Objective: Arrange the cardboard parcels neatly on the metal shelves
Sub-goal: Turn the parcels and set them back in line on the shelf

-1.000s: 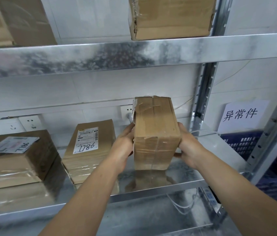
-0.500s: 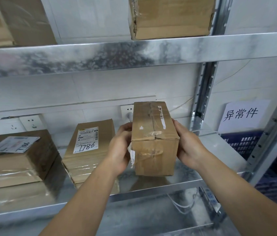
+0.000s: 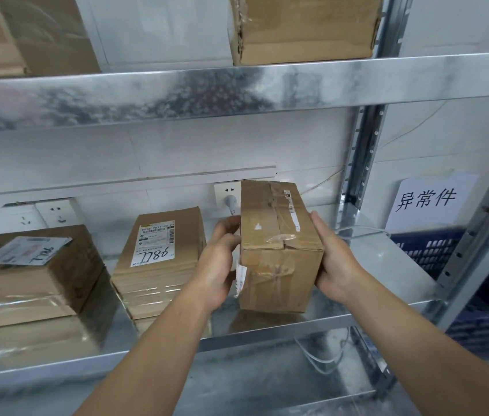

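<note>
I hold a taped cardboard parcel (image 3: pixel 276 250) between both hands, just above or on the middle metal shelf (image 3: pixel 372 265). My left hand (image 3: pixel 217 259) presses its left side, where a white label peels off. My right hand (image 3: pixel 334 259) grips its right side. To the left, a parcel with a white label marked 7786 (image 3: pixel 159 253) lies on the shelf. Further left sits a wider labelled parcel (image 3: pixel 27 274). Two more parcels rest on the upper shelf: one at top right (image 3: pixel 303 25), one at top left (image 3: pixel 27 31).
A wall socket with a white plug (image 3: pixel 228 199) is behind the held parcel. A second socket (image 3: pixel 54 213) is to the left. A paper sign (image 3: pixel 426 202) and a blue plastic crate (image 3: pixel 435 250) stand at right. A perforated upright post (image 3: pixel 360 163) bounds the shelf.
The held parcel has been turned from standing on end to lying with its taped top up, and has been lowered toward the shelf. Both hands stayed on its sides.
</note>
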`<state>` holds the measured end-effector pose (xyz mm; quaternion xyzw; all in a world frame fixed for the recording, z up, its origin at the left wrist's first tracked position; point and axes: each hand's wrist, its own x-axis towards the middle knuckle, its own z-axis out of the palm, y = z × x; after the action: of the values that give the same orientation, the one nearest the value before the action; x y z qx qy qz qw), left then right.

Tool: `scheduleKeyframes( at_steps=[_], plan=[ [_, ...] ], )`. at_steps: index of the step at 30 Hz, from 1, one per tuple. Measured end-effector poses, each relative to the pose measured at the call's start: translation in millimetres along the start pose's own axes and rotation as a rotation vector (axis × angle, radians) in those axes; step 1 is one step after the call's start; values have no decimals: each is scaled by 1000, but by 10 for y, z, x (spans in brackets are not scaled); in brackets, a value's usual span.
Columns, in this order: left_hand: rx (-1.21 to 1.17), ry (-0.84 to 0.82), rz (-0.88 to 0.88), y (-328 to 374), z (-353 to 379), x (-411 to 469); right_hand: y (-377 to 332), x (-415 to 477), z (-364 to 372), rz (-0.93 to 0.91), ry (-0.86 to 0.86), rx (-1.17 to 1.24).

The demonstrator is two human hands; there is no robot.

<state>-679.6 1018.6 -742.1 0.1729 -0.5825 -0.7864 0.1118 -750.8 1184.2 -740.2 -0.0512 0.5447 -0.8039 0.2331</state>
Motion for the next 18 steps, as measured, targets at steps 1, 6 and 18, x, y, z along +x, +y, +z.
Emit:
scheduleKeyframes(
  at_steps=[1,6,18],
  plan=[
    [4,-19,1,-8,-3,6,-13,-5,-12,26,-13,33],
    [-83,-46,-48,31,-10,6,-45,29,-112,47,-54,147],
    [-115,85,-54,24,-64,51,101,158,-378,18,72,-58]
  ],
)
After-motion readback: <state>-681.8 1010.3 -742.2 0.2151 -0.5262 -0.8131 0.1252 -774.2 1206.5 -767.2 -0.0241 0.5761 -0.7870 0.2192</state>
